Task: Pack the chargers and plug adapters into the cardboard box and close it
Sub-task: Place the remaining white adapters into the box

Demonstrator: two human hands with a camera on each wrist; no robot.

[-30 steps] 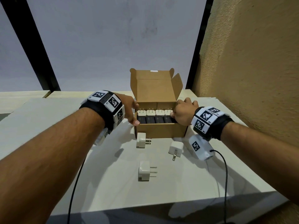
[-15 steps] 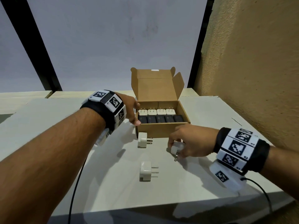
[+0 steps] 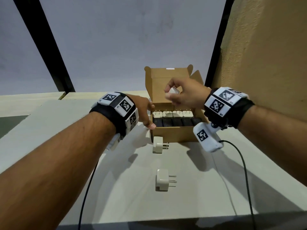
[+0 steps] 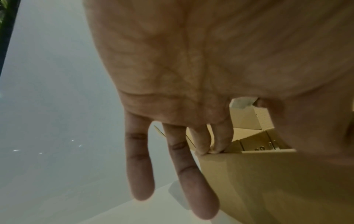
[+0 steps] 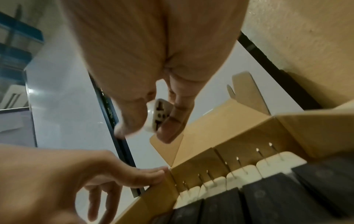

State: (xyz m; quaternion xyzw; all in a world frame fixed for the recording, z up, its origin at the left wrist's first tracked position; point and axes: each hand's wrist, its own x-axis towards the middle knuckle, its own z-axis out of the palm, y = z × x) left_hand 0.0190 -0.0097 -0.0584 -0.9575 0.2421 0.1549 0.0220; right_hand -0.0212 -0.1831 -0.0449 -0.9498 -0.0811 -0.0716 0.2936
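Note:
An open cardboard box (image 3: 174, 135) stands mid-table with its lid upright. Inside, a row of white plug adapters (image 3: 172, 114) stands prongs up behind a row of black chargers (image 3: 176, 122). My right hand (image 3: 187, 95) is above the box and pinches a white plug adapter (image 3: 173, 92); its socket face shows in the right wrist view (image 5: 159, 116). My left hand (image 3: 144, 112) rests against the box's left wall, two fingertips (image 4: 210, 150) on the rim and the thumb at the front corner. Two more white adapters lie on the table, one (image 3: 157, 145) just before the box, one (image 3: 162, 180) nearer me.
The pale table (image 3: 207, 188) ends in an edge close to me. A rough tan wall (image 3: 265, 63) rises at the right, close to the box. Black cables (image 3: 245, 171) hang from both wrists over the table.
My right hand went from the box's right rim down to the table, picked up the adapter lying in front of the box, and lifted it above the box. The left hand stayed put.

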